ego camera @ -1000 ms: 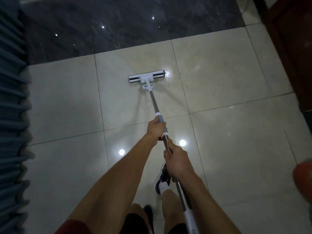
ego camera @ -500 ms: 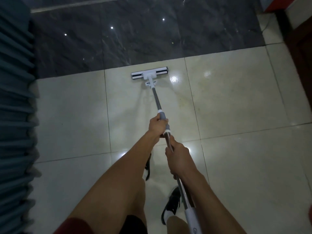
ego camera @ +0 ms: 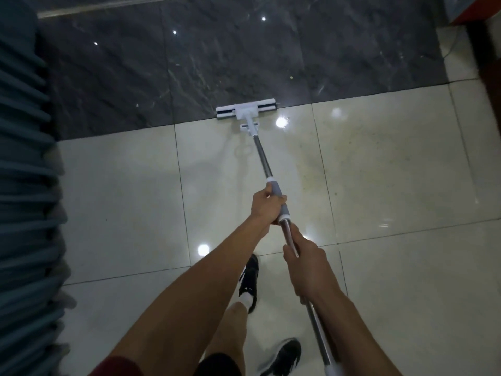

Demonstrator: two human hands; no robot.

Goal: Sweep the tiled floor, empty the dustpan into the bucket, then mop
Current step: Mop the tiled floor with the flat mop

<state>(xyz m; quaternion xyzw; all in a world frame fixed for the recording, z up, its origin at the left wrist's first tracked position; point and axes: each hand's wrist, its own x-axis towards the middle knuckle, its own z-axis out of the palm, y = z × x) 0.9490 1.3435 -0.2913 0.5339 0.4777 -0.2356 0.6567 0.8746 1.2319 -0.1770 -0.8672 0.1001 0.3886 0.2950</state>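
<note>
mop head (ego camera: 246, 111) is sitting upper center, pole running down-frame; left hand (ego camera: 266, 205) nearer it, right hand (ego camera: 306, 263) behind, fingers of both wrapping the pole.

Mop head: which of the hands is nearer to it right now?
Left. The left hand grips the grey sleeve, closer to the mop head; the right hand holds the metal pole behind it.

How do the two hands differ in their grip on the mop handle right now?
The left hand sits further down the mop handle, toward the head, wrapped around the grey sleeve; the right hand sits higher, on bare metal. The left arm reaches further out; the right is drawn closer to the body. Both hands curl fully round the handle.
</note>
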